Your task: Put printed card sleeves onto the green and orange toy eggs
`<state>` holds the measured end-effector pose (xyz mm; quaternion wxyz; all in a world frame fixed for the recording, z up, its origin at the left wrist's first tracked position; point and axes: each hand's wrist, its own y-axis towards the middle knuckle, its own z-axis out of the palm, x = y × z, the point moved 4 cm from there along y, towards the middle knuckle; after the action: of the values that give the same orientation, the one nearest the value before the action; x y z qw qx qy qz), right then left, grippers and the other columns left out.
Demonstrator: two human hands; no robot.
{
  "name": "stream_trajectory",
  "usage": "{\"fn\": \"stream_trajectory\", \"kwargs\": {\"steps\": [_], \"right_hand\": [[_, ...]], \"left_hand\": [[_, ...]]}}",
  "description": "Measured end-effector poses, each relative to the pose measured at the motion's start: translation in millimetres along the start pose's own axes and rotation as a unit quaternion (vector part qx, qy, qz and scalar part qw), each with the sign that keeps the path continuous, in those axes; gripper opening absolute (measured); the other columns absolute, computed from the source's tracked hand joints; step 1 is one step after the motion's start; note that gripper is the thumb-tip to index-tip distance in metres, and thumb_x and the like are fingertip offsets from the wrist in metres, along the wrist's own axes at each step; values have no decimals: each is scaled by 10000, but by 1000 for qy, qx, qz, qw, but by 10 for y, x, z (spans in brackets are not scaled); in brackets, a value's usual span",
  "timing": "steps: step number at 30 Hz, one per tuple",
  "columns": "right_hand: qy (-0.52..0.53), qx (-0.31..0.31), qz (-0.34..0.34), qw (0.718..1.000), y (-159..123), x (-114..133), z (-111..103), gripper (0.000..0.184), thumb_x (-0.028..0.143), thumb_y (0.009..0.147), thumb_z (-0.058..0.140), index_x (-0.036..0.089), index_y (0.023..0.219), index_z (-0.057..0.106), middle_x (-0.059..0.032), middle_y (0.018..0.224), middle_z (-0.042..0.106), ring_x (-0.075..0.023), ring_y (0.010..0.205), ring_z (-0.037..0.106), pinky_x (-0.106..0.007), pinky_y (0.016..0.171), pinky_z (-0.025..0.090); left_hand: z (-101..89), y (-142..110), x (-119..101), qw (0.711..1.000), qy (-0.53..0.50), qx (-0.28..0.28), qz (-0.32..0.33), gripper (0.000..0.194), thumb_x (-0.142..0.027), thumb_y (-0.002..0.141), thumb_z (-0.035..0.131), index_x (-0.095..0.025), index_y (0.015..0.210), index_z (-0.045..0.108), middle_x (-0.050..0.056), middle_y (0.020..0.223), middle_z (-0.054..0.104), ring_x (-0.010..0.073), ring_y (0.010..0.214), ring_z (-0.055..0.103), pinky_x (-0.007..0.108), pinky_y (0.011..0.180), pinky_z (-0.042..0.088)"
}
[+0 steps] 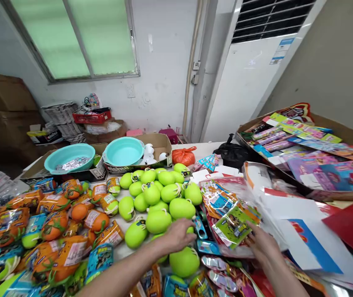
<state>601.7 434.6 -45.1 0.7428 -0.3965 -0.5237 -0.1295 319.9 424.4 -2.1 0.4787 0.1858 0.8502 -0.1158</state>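
My left hand (pixel 178 236) reaches into a pile of lime-green egg-shaped toys (pixel 158 221) with pale strings. Its fingers curl over one green egg (pixel 191 229), mostly hidden beneath them. On the right, my right hand (pixel 262 243) pinches the edge of a flat green printed wrapper (pixel 233 226). That wrapper lies over a stack of orange and blue printed wrappers (pixel 218 200) on a clear plastic bag. Left of the eggs are several orange wrapped toys (pixel 74 251) and blue wrapped ones (pixel 100 260).
Two turquoise basins (pixel 125 152) stand in cardboard trays at the back, one holding small silvery pieces. White balls lie beside the other. A red plastic bag (pixel 184 156) and a black bag (pixel 232 153) sit behind the pile. A large box of colourful packages (pixel 311 194) borders the right.
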Motion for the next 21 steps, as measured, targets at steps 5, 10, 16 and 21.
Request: {"fn": "stream_trajectory", "kwargs": {"steps": [5,10,16,21], "right_hand": [[39,30,106,993,-88,79,-87,222,239,573,685,193,768,590,-36,727,674,-208,715,625,-283,530,507],[56,42,100,992,-86,57,-162,196,224,611,680,208,797,619,-5,843,689,-190,807,615,-289,625,514],[102,78,122,984,-175,63,-139,238,207,616,703,214,842,627,15,788,678,-154,743,584,-279,651,497],[104,66,127,984,-188,70,-160,218,248,658,694,220,865,633,25,803,670,-152,767,572,-295,679,501]], "left_hand": [[376,808,-51,998,8,53,-14,249,-195,749,490,-186,884,699,67,907,700,254,871,599,322,803,429],[716,1356,-175,995,56,80,-34,235,-262,786,475,-158,863,672,89,889,684,256,891,593,344,818,408],[1170,1506,-351,982,132,76,-112,351,-441,713,580,-140,880,649,161,1042,637,330,1026,553,385,821,410],[1248,1394,-434,977,145,39,-153,438,-403,709,590,-130,1050,571,165,1091,614,327,1072,523,398,853,393]]}}
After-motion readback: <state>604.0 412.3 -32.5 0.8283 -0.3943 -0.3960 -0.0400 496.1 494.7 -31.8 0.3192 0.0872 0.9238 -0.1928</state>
